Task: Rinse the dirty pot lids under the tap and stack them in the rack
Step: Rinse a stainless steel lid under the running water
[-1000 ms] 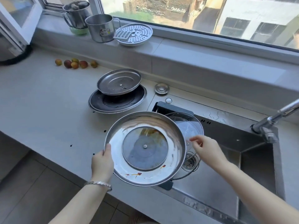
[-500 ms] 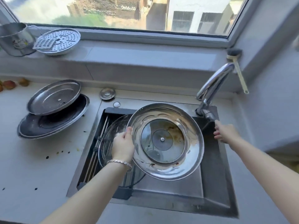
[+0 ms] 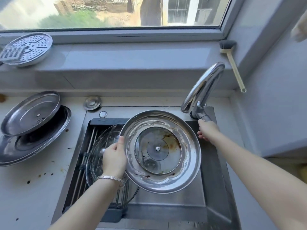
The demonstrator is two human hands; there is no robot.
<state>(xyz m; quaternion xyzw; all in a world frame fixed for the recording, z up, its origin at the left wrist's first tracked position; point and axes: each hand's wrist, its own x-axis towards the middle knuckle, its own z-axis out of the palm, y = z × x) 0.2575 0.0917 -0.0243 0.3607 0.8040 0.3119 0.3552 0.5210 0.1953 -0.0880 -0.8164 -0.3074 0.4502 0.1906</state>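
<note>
I hold a large steel pot lid [image 3: 187,163] with a glass centre, underside up and tilted, over the sink [image 3: 214,171]. My left hand [image 3: 114,156] grips its left rim. Brown stains mark the glass, and a wet film runs around the steel ring. The lid's far edge lies just below the spout of the curved tap [image 3: 204,83]. My right hand [image 3: 207,130] grips the tap's handle at its base. A clear glass lid [image 3: 106,138] stands in the dark rack [image 3: 86,155] at the sink's left side, partly hidden by my left hand.
Two more lids lie stacked on the counter at left, a steel one [image 3: 31,112] on a dark one [image 3: 41,140]. A sink plug [image 3: 92,102] sits behind the rack. A perforated steamer plate [image 3: 26,48] and a brush [image 3: 234,67] rest on the window ledge.
My left hand carried the steel lid from the counter side to over the sink, under the spout. My right hand left the glass lid and took the tap handle. The lid now looks wet.
</note>
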